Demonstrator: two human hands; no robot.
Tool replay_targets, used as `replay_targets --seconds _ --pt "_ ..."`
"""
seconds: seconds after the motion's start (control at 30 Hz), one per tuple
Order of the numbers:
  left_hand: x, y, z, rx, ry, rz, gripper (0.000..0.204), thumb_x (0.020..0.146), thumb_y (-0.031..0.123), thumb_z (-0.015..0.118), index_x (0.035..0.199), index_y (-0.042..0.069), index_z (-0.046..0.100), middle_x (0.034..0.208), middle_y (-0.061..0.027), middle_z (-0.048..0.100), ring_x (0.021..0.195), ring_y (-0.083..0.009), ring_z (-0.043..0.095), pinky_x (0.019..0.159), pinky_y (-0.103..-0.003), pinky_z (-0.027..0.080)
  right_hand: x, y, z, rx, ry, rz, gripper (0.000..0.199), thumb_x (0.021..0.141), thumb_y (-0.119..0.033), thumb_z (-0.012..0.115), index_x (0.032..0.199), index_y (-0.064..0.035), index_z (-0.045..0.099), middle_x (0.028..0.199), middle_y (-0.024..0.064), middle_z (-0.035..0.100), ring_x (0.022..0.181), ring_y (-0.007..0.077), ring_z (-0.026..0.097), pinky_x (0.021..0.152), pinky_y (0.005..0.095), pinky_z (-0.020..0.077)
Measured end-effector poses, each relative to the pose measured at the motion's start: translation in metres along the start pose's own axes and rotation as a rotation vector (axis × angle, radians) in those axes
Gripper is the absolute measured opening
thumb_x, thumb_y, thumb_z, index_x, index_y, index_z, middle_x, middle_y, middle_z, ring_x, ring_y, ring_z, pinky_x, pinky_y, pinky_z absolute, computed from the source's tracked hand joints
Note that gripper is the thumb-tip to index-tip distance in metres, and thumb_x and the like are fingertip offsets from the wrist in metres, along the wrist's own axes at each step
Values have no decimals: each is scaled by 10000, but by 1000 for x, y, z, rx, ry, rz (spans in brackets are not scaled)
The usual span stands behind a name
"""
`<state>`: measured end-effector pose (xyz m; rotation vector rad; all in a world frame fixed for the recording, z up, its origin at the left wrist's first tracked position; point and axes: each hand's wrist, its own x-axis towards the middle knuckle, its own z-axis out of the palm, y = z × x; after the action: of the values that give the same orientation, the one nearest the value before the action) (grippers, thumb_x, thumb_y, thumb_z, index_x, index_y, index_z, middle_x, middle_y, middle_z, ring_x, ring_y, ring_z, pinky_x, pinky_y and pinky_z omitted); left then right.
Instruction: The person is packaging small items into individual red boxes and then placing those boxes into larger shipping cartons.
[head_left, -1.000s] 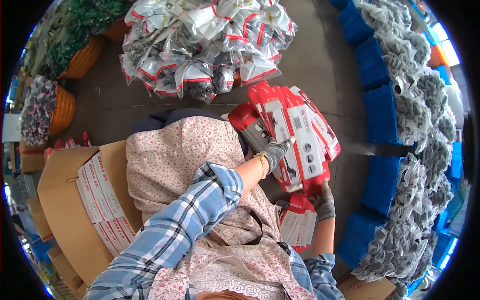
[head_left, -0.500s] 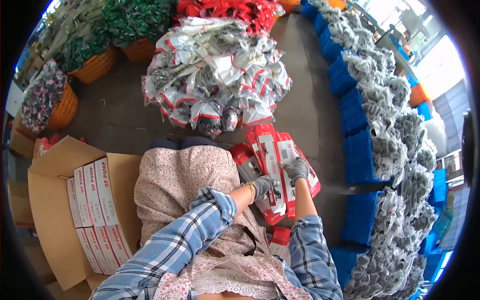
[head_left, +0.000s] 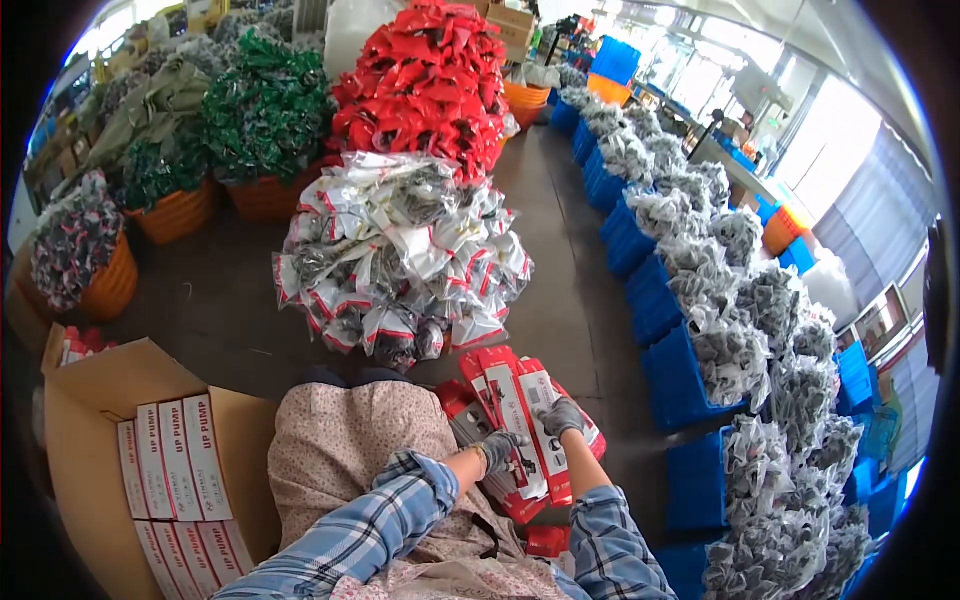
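A fanned stack of flat red-and-white cartons (head_left: 506,389) lies just right of my lap. My left hand (head_left: 503,455), in a grey glove, has its fingers curled over a carton in the middle of the stack. Close by on the right, my right hand (head_left: 563,418), also gloved, grips the upper right part of a carton, thumb toward the left hand. Both hands stay low on the stack, a short gap between them. My fingers hide part of the cartons' printing. Another red carton (head_left: 547,541) shows below the stack, near my right forearm.
On the left stands an open cardboard box (head_left: 238,440) with rows of white boxes (head_left: 172,455). Ahead is a heap of clear-bagged parts (head_left: 405,255), with red bags (head_left: 425,90) behind it. Blue crates (head_left: 690,375) of grey bagged parts line the right. Orange baskets (head_left: 110,280) stand at the left.
The view has tilted upward, so the scene sits lower and more of the far room shows. Both hands remain on the cartons, with little visible shift against them.
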<state>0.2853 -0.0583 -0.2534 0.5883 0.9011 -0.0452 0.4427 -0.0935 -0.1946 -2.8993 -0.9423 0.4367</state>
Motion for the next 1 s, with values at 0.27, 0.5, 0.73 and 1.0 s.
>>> replay_targets --seconds 0.27,0.5,0.73,1.0 --pt "21 3 -14 73 -44 13 387 802 191 714 1135 213 517 1021 -14 499 828 -220 456 806 -495 465 -1 -7 18 -107 310 -78 758 574 -544 817 1114 -52 616 1085 188 642 1044 345 606 889 407 492" --pt "10 9 -9 29 -134 26 316 846 173 626 1162 185 634 1265 -95 516 1062 -281 498 775 -449 483 27 9 7 169 -23 22 584 630 -356 847 1064 -44 611 860 130 680 821 326 657 749 386 530" --pt "-52 47 10 252 130 27 306 936 233 506 1219 152 590 1346 -113 472 1141 -271 477 839 -447 472 53 66 -1 776 192 -263 154 838 -125 672 948 -44 599 787 31 626 660 129 578 579 286 493" --pt "-219 176 -46 820 -82 1261 538 851 39 634 1348 54 428 1254 -76 548 1147 -198 518 966 -333 445 -117 -92 -153 727 429 -664 332 870 -168 608 1136 26 566 921 128 632 809 240 604 711 349 498"
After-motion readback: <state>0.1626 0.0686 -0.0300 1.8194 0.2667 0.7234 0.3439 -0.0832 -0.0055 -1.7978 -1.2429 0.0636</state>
